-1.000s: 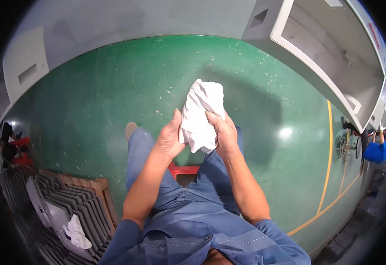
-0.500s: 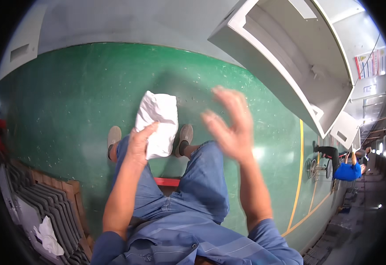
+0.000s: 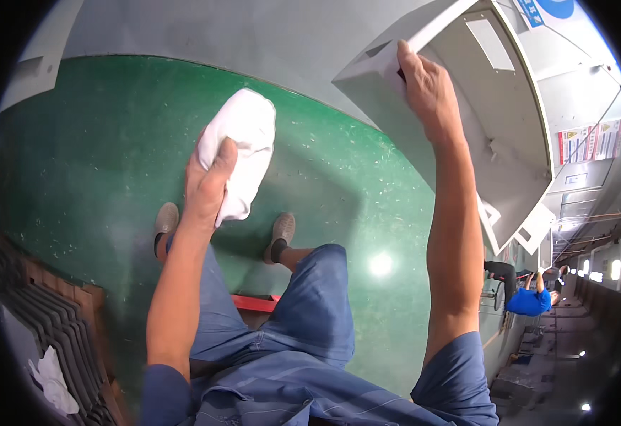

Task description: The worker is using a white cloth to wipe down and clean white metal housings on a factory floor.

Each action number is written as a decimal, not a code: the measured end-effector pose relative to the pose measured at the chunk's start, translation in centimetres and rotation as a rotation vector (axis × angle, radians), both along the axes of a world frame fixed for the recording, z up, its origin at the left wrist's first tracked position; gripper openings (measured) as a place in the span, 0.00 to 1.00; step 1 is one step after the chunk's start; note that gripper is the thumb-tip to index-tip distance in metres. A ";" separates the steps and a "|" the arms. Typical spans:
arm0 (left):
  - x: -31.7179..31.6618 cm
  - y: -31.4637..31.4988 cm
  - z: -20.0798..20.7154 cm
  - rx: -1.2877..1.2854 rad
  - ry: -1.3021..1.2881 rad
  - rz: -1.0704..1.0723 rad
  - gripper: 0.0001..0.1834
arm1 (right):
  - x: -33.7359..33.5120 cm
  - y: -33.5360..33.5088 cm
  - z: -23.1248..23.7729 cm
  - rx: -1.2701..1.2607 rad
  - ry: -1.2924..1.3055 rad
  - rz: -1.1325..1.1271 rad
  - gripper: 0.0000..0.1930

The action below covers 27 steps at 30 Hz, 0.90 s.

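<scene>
A folded white cloth (image 3: 249,153) is gripped in my left hand (image 3: 209,177), thumb on top and the fingers beneath it, out over the green floor. My right hand (image 3: 428,89) reaches up to a large pale grey open housing (image 3: 495,131) at the upper right. Its fingers hook over the near edge of the housing, beside a dark slot, with the thumb on the outer side. The housing is a hollow box shape with a rectangular cut-out in its wall. Part of its near edge is hidden by my right hand and forearm.
Dark grey panels (image 3: 23,323) stand in a row at the lower left beside a wooden frame, with a white crumpled cloth (image 3: 53,383) on them. A red bar (image 3: 254,303) lies between my legs. Far right, a person in blue (image 3: 528,302) is at work.
My right hand has moved up and right from above the floor and taken hold of the housing's edge. My left hand has lifted the white cloth farther forward.
</scene>
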<state>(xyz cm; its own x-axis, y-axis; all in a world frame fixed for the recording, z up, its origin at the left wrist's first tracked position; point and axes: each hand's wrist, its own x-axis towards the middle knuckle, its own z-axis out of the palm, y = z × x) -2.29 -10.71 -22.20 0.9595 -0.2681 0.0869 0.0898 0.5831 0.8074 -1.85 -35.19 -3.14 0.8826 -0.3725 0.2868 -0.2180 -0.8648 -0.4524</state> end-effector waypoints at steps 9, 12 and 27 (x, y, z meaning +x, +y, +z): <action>0.7 -14.1 5.2 -0.157 0.036 0.273 0.23 | -4.3 0.7 -0.9 0.081 0.032 -0.030 0.28; -2.5 -20.5 5.6 -0.187 0.005 0.429 0.26 | -6.3 0.5 -1.1 0.172 -0.013 0.099 0.23; 2.5 -34.0 -4.2 -0.521 1.210 -0.279 0.32 | -10.6 -2.0 -0.6 0.087 0.039 0.182 0.12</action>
